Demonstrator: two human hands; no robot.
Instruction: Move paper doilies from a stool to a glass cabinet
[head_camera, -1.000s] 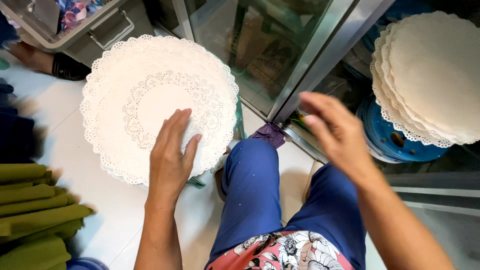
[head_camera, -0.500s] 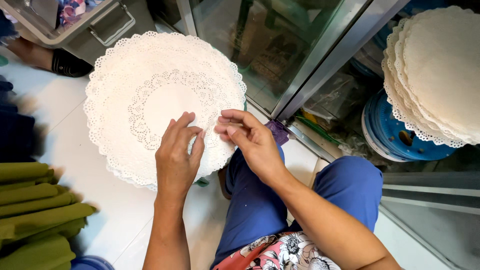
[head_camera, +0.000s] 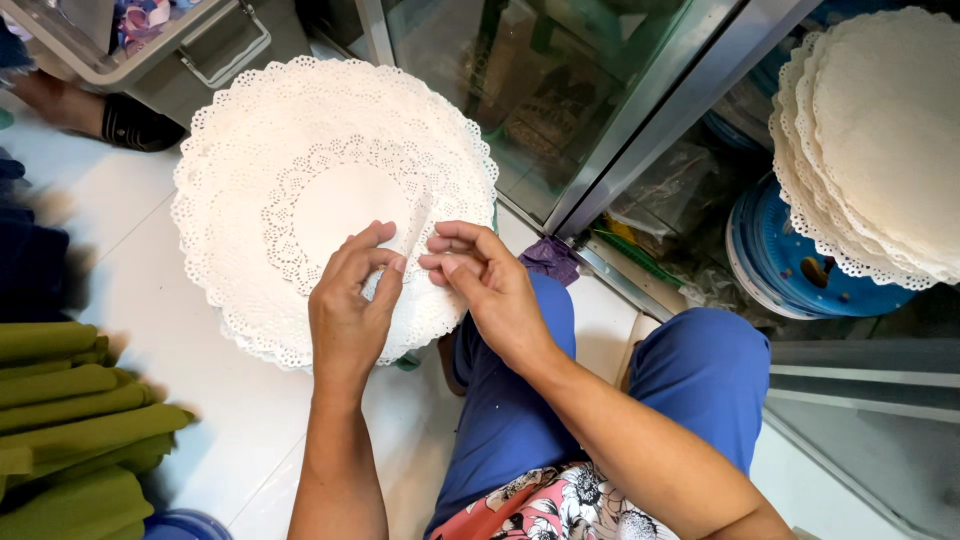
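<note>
A stack of round white lace paper doilies lies on the white floor in front of me. My left hand rests on its near edge, thumb and fingers pinching the top sheet. My right hand meets it from the right, fingertips pinched on the same raised fold of paper near the doily's middle. Both hands are over the stack's lower right part.
A second pile of doilies sits on blue round lids at the right. Folded green cloths are stacked at the left. A grey crate and another person's foot are at the top left. Glass door frame stands ahead.
My right hand swung in from the right to the doily stack and pinched the top sheet beside my left hand. The left hand went from flat to pinching.
</note>
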